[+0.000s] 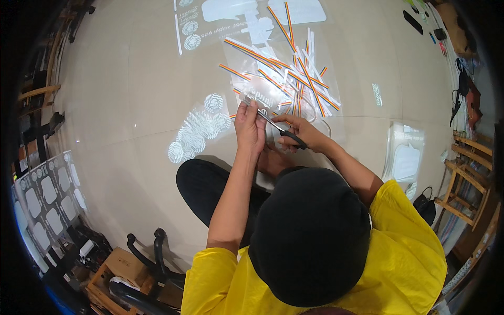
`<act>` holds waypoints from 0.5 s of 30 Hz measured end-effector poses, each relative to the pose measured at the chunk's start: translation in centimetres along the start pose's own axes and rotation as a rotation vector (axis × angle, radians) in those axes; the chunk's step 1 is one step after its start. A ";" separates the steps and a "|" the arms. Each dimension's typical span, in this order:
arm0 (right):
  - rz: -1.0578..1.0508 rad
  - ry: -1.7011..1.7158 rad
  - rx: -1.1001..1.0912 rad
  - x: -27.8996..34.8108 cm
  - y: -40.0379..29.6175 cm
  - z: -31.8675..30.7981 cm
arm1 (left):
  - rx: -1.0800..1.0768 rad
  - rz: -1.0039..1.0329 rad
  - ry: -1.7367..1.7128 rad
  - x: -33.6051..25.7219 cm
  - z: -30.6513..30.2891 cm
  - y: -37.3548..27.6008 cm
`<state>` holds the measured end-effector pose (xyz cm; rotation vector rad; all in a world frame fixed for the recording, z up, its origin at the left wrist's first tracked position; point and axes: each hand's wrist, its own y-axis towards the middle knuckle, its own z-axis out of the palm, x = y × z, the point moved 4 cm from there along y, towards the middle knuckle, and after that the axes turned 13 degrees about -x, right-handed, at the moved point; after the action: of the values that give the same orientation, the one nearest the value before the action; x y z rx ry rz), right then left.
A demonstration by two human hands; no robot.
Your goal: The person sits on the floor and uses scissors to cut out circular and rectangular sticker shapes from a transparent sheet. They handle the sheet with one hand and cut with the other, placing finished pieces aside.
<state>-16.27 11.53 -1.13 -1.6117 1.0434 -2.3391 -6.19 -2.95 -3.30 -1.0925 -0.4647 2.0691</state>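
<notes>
My right hand grips black-handled scissors, their metal blades slanting up toward my left hand. A piece of clear film with white lettering is pinched in my left hand, and the blades lie against it near the fingers. Whether the blades are apart is too small to tell. Just beyond both hands, loose strips with rainbow stripes and white strips lie in a crossed heap on a clear sheet. Left of my left hand, several clear cut-outs with wavy white circles overlap on the tiled floor.
A large clear sheet with white shapes lies at the far side. A stack of printed film and a small clear strip rest on the right. Wooden stools edge the right; a black chair base and cardboard box stand lower left.
</notes>
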 end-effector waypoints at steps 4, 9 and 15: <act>-0.004 -0.050 0.062 -0.9 -1.3 -1.5 | -0.040 -0.052 -0.049 -0.7 0.6 -0.3; -0.038 0.052 0.063 -1.6 -2.1 -3.0 | -0.018 0.025 -0.036 -2.6 0.9 0.0; -0.212 0.267 -0.436 0.2 0.1 -3.1 | 0.061 0.025 0.220 -3.0 1.8 -0.7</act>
<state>-19.01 12.78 -1.70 -1.6384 1.6061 -2.6619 -6.28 -4.71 -0.17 -1.2774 -0.2780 1.9429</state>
